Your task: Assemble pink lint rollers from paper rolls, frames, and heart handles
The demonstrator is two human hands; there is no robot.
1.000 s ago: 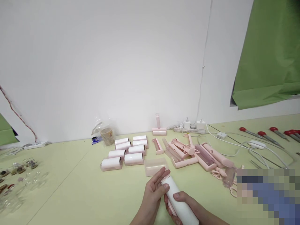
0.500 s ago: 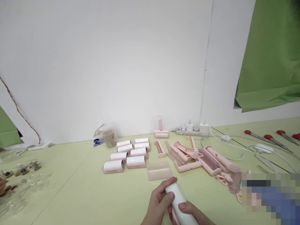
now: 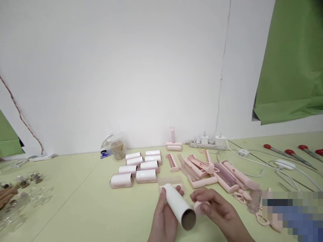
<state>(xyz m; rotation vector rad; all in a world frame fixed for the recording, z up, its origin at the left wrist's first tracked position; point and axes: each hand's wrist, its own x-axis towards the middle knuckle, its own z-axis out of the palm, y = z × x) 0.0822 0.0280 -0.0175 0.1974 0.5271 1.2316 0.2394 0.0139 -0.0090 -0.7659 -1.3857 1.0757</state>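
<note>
My left hand (image 3: 166, 216) is wrapped around a white lint roller refill (image 3: 176, 203) from below and the left. The roll is tilted, and its hollow cardboard end faces me. Just to its right, my right hand (image 3: 219, 210) pinches a pale pink plastic piece (image 3: 200, 207) with a rounded end, partly hidden by the fingers. That piece is close beside the roll's open end; whether they touch I cannot tell. Behind the left hand lies a translucent pink cover (image 3: 163, 181), partly covered by the roll and fingers.
Several white rolls in pink covers (image 3: 146, 175) stand in two columns at left. Pink roller frames and handles (image 3: 203, 181) are heaped at right. An assembled lint roller (image 3: 173, 144) leans on the wall beside a power strip (image 3: 207, 144). Another person's arm (image 3: 297, 215) is pixelated at right.
The roll has been turned so its hollow end faces me. My right hand has let go of it and moved right, now holding the pink piece.
</note>
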